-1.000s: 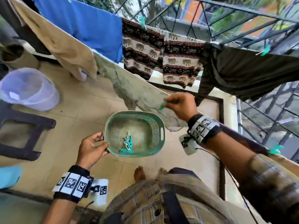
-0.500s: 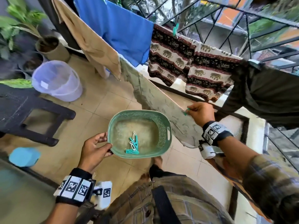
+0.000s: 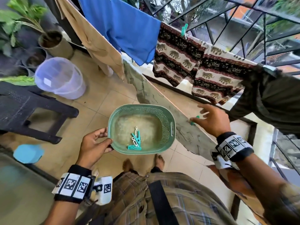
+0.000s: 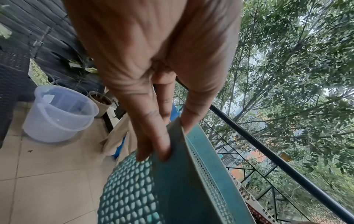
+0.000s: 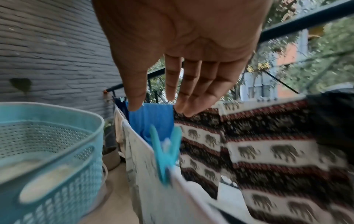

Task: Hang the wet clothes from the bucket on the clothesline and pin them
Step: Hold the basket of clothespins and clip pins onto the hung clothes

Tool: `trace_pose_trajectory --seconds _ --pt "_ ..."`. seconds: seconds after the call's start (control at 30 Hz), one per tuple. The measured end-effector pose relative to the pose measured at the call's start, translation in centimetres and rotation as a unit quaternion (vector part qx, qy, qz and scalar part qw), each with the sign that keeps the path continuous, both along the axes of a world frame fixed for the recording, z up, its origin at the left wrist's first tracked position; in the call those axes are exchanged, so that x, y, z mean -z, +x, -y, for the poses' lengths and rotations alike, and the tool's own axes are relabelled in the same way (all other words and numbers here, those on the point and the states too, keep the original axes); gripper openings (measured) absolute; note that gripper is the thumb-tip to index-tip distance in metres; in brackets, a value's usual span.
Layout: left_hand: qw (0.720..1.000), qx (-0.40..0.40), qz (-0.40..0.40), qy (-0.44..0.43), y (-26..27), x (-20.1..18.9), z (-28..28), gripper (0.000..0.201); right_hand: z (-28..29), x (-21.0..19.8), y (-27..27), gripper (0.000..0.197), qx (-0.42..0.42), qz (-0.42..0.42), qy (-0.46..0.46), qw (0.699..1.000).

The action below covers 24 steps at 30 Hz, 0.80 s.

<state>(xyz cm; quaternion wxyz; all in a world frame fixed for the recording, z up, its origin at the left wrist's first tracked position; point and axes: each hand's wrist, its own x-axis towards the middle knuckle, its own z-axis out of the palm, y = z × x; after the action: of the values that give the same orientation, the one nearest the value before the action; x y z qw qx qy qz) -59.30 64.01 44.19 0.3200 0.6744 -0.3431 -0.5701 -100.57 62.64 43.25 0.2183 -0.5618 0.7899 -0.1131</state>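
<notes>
My left hand (image 3: 95,144) grips the rim of a green perforated basket (image 3: 167,120), thumb inside and fingers under the wall (image 4: 153,145). A few teal and white clothespins (image 3: 135,140) lie in the basket. A pale grey-green cloth (image 3: 183,132) hangs over the near line, and a teal clothespin (image 3: 193,121) sits clipped on its top edge (image 5: 165,153). My right hand (image 3: 211,119) hovers just above that pin with fingers spread and straight (image 5: 191,91), holding nothing. An elephant-print cloth (image 3: 199,65), a blue cloth (image 3: 129,33), a beige cloth (image 3: 97,44) and a dark garment (image 3: 272,101) hang on the lines.
A translucent bucket (image 3: 60,78) stands on the tiled floor at the left, beside a dark plastic stool (image 3: 24,111) and potted plants (image 3: 55,44). A blue lid (image 3: 28,153) lies on the floor. Metal grille railing (image 3: 243,38) closes the balcony behind the lines.
My right hand has let go of the teal clothespin, which stays clipped on the pale cloth, and its fingers have spread. The left hand keeps holding the basket.
</notes>
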Motion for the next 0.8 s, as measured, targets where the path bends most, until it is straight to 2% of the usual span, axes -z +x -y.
trace_pose_trajectory --seconds 0.13,0.23,0.37,0.43,0.6,0.73,0.8 --pt "1.000 -0.002 -0.003 -0.004 1.5 -0.1 1.4 0.045 3.1 -4.0 4.0 0.035 -0.062 0.005 -0.046 0.997" --pt "1.000 0.003 -0.003 -0.013 3.5 -0.3 2.7 0.044 6.1 -5.5 11.0 0.022 -0.137 0.032 -0.044 0.989" --pt "1.000 0.006 -0.008 -0.025 6.5 -0.4 4.4 0.041 9.9 -3.6 21.4 0.028 -0.285 0.030 0.082 0.954" --pt "1.000 0.005 -0.007 -0.021 8.8 -0.2 5.3 0.043 11.5 -2.0 26.5 0.027 -0.325 0.011 0.142 0.935" --pt "1.000 -0.007 0.008 -0.025 14.8 0.6 7.4 0.038 15.2 1.8 35.8 0.044 -0.341 -0.081 0.218 0.911" --pt "0.999 -0.026 0.025 -0.031 19.5 0.9 8.7 0.038 17.2 3.6 41.5 0.063 -0.335 -0.113 0.234 0.906" --pt "0.998 -0.035 0.028 -0.040 21.1 0.9 9.3 0.039 17.9 4.2 43.8 0.063 -0.333 -0.112 0.245 0.904"
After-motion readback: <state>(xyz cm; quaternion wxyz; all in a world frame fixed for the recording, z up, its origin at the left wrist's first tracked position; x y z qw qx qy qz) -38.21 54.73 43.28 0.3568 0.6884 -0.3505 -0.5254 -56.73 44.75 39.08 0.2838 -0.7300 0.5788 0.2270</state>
